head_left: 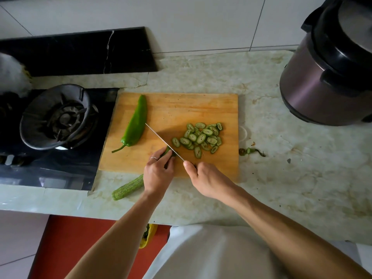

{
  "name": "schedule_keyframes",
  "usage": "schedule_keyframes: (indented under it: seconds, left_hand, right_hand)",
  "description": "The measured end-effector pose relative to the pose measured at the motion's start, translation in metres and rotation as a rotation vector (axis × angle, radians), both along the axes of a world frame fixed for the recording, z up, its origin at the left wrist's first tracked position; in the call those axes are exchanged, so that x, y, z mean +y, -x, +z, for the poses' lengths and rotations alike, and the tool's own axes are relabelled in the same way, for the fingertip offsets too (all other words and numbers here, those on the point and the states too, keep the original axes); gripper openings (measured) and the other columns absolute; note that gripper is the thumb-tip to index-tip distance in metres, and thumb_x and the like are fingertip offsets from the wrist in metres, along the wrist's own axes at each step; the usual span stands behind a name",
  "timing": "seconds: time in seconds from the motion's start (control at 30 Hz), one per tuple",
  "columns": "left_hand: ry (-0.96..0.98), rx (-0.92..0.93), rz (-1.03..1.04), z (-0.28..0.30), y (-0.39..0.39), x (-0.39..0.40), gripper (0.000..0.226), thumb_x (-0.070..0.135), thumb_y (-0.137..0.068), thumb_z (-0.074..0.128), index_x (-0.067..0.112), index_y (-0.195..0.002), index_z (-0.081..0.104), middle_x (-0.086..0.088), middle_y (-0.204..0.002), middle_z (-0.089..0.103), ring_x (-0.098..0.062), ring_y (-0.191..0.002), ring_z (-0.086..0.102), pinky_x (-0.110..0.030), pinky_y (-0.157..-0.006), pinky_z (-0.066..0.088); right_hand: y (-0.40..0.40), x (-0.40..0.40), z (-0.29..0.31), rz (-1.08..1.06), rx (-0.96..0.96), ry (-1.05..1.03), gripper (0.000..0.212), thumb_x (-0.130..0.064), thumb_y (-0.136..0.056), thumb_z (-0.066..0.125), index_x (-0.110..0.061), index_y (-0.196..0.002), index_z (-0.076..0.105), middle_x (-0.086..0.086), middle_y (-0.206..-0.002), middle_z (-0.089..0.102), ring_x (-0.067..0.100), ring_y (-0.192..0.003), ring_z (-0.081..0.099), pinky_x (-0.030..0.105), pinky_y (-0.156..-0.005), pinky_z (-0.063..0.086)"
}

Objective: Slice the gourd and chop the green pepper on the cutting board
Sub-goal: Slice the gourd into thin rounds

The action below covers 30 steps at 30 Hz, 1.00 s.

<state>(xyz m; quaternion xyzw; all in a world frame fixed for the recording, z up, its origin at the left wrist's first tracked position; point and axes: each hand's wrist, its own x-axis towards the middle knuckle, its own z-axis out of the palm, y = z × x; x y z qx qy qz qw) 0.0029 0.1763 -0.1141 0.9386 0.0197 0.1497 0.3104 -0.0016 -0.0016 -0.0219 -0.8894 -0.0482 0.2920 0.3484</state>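
1. The wooden cutting board (pixel 201 109) lies on the pale marble counter (pixel 281 168), and all places below are given relative to this board.
2. The left hand (pixel 158 174) is at the near edge of the board. Its fingers are curled around the gourd (pixel 128 189) and press it down on the wood. The cut end of the gourd is under the fingertips, and the long striped rest of it sticks out behind the wrist, off the near-left corner of the board, onto the counter. A ring is on one finger of this hand.
3. The right hand (pixel 203 176) is also at the near edge of the board, just to the right of the left hand. It is clenched around the handle of the knife (pixel 164 140).
4. The blade of the knife runs diagonally over the middle of the board. Its tip is near the green pepper (pixel 135 125).
5. The green pepper lies whole on the left part of the board, with the stem toward the near side.
6. The gourd slices (pixel 201 137) lie in a loose pile on the right half of the board.
7. A small cut-off scrap (pixel 251 151) lies on the counter just beyond the right edge of the board.
8. A gas stove (pixel 58 117) stands to the left of the board, and a dark pressure cooker (pixel 330 77) stands far to the right of it.
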Motion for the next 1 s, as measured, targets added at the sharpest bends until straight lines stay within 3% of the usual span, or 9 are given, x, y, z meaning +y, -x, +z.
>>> schedule_keyframes:
  seconds: [0.33,0.63,0.73,0.87,1.0]
  left_hand:
    - [0.023,-0.027,0.011,0.008,0.001,-0.002,0.026,0.005,-0.081,0.079,0.008,-0.107,0.078,-0.010,-0.115,0.073,-0.027,-0.101,0.071,-0.037,-0.083,0.059]
    - [0.030,-0.009,0.017,0.007,0.006,-0.002,0.025,0.007,-0.082,0.079,0.006,-0.106,0.076,-0.008,-0.117,0.071,-0.025,-0.099,0.070,-0.037,-0.079,0.060]
    - [0.055,-0.032,0.004,0.007,0.005,0.000,0.021,0.010,-0.083,0.075,0.007,-0.104,0.077,-0.004,-0.111,0.068,-0.021,-0.093,0.068,-0.039,-0.072,0.059]
    - [0.065,-0.046,-0.002,0.007,0.004,0.000,0.031,0.026,-0.085,0.062,0.008,-0.104,0.078,-0.004,-0.109,0.070,-0.021,-0.095,0.068,-0.038,-0.075,0.059]
    - [0.063,-0.039,0.008,0.005,0.004,0.000,0.026,0.019,-0.083,0.067,0.009,-0.104,0.079,-0.005,-0.109,0.070,-0.022,-0.095,0.069,-0.039,-0.076,0.059]
  right_hand:
    - [0.008,-0.011,0.002,-0.069,-0.002,0.023,0.055,-0.054,-0.104,0.027,-0.016,-0.066,0.042,0.015,-0.085,0.062,0.032,-0.089,0.062,0.029,-0.067,0.034]
    - [0.015,-0.013,0.010,-0.072,-0.057,0.002,0.058,-0.061,-0.100,0.032,-0.017,-0.064,0.046,0.006,-0.069,0.058,0.025,-0.063,0.056,0.030,-0.058,0.037]
    - [0.018,-0.010,0.011,-0.047,-0.069,0.001,0.059,-0.061,-0.100,0.030,-0.018,-0.061,0.042,0.003,-0.062,0.053,0.025,-0.060,0.055,0.031,-0.053,0.034]
    - [0.019,-0.013,0.010,-0.041,-0.065,0.008,0.061,-0.060,-0.101,0.029,-0.016,-0.060,0.041,0.002,-0.058,0.052,0.021,-0.054,0.052,0.030,-0.046,0.031]
    - [0.018,-0.015,0.012,-0.023,-0.065,0.013,0.061,-0.060,-0.101,0.027,-0.016,-0.063,0.044,0.002,-0.062,0.054,0.023,-0.060,0.055,0.031,-0.052,0.034]
